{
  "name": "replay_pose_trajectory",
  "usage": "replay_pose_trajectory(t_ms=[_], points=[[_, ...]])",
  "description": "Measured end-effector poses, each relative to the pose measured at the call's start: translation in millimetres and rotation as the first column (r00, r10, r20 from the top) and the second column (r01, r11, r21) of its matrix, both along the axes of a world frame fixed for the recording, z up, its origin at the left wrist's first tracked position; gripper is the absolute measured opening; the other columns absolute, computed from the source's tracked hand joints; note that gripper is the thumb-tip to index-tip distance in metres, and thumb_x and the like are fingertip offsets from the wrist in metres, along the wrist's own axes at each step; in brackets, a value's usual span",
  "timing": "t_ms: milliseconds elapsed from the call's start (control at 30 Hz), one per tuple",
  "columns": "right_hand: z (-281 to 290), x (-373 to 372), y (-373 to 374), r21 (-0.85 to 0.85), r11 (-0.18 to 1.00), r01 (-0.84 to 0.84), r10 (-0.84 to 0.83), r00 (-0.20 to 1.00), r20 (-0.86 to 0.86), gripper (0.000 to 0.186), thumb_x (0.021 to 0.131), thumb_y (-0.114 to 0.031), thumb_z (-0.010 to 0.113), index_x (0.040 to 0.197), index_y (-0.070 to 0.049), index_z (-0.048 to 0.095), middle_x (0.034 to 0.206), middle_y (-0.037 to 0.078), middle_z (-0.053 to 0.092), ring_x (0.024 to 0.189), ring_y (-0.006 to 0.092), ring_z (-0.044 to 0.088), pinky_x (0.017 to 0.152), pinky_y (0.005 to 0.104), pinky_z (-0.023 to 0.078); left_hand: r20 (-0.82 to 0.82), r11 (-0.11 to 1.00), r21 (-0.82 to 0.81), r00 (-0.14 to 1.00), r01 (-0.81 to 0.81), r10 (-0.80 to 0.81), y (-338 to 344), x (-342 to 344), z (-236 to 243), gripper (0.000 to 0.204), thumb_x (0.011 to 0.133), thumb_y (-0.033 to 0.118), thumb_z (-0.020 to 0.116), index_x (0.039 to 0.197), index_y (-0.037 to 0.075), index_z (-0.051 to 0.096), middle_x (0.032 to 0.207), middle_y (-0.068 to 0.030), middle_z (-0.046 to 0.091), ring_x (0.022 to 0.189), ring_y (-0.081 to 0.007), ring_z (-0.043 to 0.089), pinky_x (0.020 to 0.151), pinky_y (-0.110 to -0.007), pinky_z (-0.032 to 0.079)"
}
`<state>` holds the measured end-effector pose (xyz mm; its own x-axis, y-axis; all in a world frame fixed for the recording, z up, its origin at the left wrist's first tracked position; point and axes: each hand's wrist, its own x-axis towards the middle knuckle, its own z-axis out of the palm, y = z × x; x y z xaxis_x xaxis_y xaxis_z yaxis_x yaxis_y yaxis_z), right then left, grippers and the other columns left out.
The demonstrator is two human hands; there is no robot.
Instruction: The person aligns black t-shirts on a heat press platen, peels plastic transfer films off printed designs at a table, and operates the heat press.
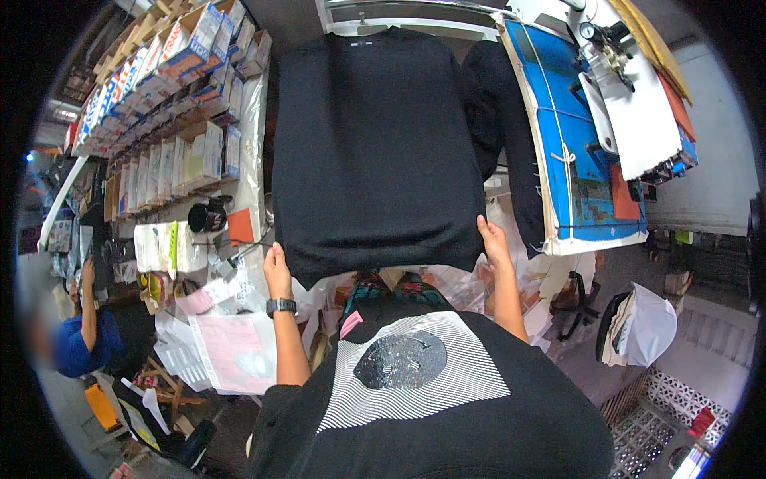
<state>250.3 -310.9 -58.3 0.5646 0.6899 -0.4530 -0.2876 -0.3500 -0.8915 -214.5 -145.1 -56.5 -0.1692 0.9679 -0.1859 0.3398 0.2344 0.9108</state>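
A black long-sleeved shirt (375, 144) is spread out in front of me, its neck at the far end and its hem toward me. At the hem's left corner, my left hand (278, 273) is closed on the fabric; a dark watch is on that wrist. My right hand (493, 242) pinches the hem's right corner. Slack folds run across the cloth just above the hem. One black sleeve (517, 152) hangs down along the right side. What lies under the shirt is hidden.
Left, cardboard boxes (171, 164) fill a rack, with a black mug (207, 215) and printed sheets (235, 351) nearer. A person in blue (88, 339) is at far left. Right stand a blue framed screen (570, 120) and a white machine part with a gauge (588, 30).
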Motion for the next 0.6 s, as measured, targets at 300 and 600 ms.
replay_pose_trajectory(t_ms=[300,600], points=[[-13,-11,-55,0.057,0.998,-0.037,0.05,0.97,-0.237,0.038,0.095,-0.036,0.069,0.115,-0.004,0.063,0.106,0.002,0.068,0.095,0.0135,0.061,0.088,0.0309,0.047,0.423,0.979,-0.204,0.903,0.016,0.073,-39,-26,-30,0.037,0.103,0.043,0.055,0.093,0.008,0.061,0.089,0.0031,0.061,0.082,-0.0074,0.055,0.071,-0.026,0.045],[-19,-8,-79,0.232,0.972,-0.02,0.053,0.989,-0.138,0.035,0.087,-0.01,0.077,0.116,0.002,0.061,0.105,0.007,0.07,0.094,0.0127,0.065,0.091,0.0266,0.049,0.51,0.999,-0.012,0.859,-0.041,0.041,-65,-45,-38,0.024,0.094,0.026,0.073,0.1,0.006,0.062,0.086,0.0042,0.064,0.072,-0.0048,0.054,0.067,-0.019,0.042]])
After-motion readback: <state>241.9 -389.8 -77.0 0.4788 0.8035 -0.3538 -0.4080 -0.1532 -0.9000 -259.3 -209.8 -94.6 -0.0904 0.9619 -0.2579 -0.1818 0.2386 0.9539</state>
